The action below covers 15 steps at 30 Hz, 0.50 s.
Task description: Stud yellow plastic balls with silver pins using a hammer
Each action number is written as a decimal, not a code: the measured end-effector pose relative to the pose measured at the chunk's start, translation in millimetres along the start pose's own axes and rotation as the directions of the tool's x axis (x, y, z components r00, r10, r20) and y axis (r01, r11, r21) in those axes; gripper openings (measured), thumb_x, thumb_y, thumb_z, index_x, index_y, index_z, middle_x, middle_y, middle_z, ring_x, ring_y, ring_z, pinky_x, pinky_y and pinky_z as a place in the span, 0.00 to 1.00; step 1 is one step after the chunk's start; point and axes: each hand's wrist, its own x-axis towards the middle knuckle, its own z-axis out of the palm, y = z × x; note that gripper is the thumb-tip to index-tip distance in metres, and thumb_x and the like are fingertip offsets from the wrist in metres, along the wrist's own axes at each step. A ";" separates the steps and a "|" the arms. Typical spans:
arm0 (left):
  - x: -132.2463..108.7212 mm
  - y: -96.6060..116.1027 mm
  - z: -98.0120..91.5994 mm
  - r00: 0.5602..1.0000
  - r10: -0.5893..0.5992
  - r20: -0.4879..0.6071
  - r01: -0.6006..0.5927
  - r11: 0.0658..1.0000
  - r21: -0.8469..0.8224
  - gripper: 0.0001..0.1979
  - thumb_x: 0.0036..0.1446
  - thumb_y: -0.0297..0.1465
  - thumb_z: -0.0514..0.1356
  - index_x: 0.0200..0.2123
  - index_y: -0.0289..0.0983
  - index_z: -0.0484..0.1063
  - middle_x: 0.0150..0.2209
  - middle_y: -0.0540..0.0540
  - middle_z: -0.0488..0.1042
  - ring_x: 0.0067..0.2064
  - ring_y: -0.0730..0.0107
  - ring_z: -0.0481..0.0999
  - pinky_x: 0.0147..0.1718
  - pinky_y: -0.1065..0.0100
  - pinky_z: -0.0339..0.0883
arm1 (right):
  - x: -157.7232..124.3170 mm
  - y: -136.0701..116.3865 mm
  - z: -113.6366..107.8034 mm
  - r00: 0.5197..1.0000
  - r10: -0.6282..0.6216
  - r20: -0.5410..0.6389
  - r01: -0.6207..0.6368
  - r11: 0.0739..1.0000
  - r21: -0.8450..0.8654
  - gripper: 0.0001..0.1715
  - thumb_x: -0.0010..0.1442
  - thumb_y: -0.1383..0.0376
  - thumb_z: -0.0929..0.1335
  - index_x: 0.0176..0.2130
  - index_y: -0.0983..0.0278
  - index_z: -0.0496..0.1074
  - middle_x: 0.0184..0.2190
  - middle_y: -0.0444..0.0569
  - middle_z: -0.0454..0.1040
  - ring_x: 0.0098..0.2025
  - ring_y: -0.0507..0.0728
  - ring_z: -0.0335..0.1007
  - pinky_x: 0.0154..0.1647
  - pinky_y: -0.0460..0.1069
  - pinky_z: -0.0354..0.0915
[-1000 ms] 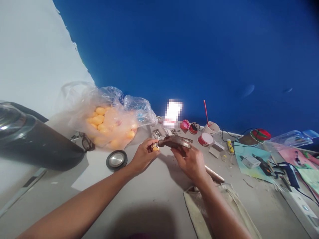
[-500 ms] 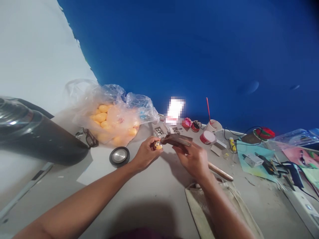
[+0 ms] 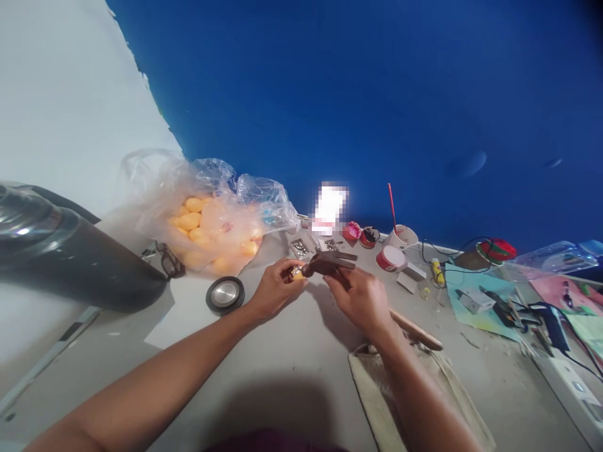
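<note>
Between the fingertips of my left hand (image 3: 276, 290) is a small yellow egg-shaped piece (image 3: 299, 274) with shiny metal studs on its upper side. Those fingers are closed around it, hiding part of its left side. My right hand (image 3: 362, 300) grips a claw hammer (image 3: 327, 261) by its wooden handle, close to the head. The hammer's striking face is at the studded piece, apparently touching it, while the forked claw points right. Behind my hands lies a small open box of metal studs (image 3: 299, 248), with a second stud box (image 3: 329, 245) beside it.
A plastic bag (image 3: 221, 220) of yellow egg-shaped pieces stands back left, near a large dark bottle (image 3: 85, 251). A round black-rimmed lid (image 3: 225, 294) lies by my left wrist. Paint pots (image 3: 391, 258), a cup with a brush (image 3: 406, 237), a cloth (image 3: 377, 383) and a power strip (image 3: 572, 383) are rightward.
The hammer head has turned slightly, so its forked claw shows more clearly. My right hand has shifted a little left; my left hand still holds the studded yellow piece in nearly the same place.
</note>
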 end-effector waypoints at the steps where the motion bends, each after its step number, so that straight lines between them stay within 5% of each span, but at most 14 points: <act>1: 0.5 -1.0 -0.4 1.000 -0.005 0.009 0.006 0.999 -0.044 0.18 0.47 0.33 0.70 0.43 0.36 0.81 0.39 0.45 0.78 0.34 0.70 0.71 0.34 0.69 0.65 | 0.2 0.1 0.3 1.000 0.008 0.016 -0.008 1.000 0.000 0.15 0.64 0.55 0.68 0.38 0.60 0.81 0.32 0.50 0.83 0.32 0.59 0.77 0.32 0.48 0.62; 5: 1.5 -2.6 -0.3 0.993 -0.104 0.057 0.113 0.979 -0.172 0.25 0.45 0.32 0.71 0.49 0.35 0.78 0.31 0.50 0.75 0.31 0.71 0.71 0.32 0.70 0.65 | 0.2 0.2 1.0 0.995 -0.007 -0.100 0.013 0.998 0.058 0.17 0.66 0.54 0.67 0.40 0.61 0.81 0.32 0.51 0.83 0.33 0.58 0.77 0.35 0.49 0.63; 10: 0.6 -0.8 1.7 0.988 -0.107 0.108 0.133 0.952 -0.274 0.23 0.44 0.31 0.71 0.46 0.34 0.77 0.31 0.50 0.76 0.30 0.72 0.71 0.32 0.70 0.67 | -1.2 -1.5 1.5 0.999 -0.012 0.031 0.012 1.000 0.004 0.13 0.65 0.57 0.68 0.40 0.60 0.81 0.34 0.51 0.83 0.34 0.58 0.78 0.33 0.48 0.62; 15: 1.5 1.6 1.8 0.980 -0.169 0.110 0.189 0.957 -0.218 0.24 0.44 0.30 0.71 0.47 0.35 0.77 0.30 0.51 0.76 0.28 0.72 0.72 0.30 0.69 0.68 | -1.8 -2.8 -0.4 0.994 -0.041 -0.097 0.044 0.999 0.026 0.15 0.66 0.57 0.67 0.45 0.60 0.81 0.36 0.52 0.83 0.37 0.59 0.79 0.37 0.48 0.64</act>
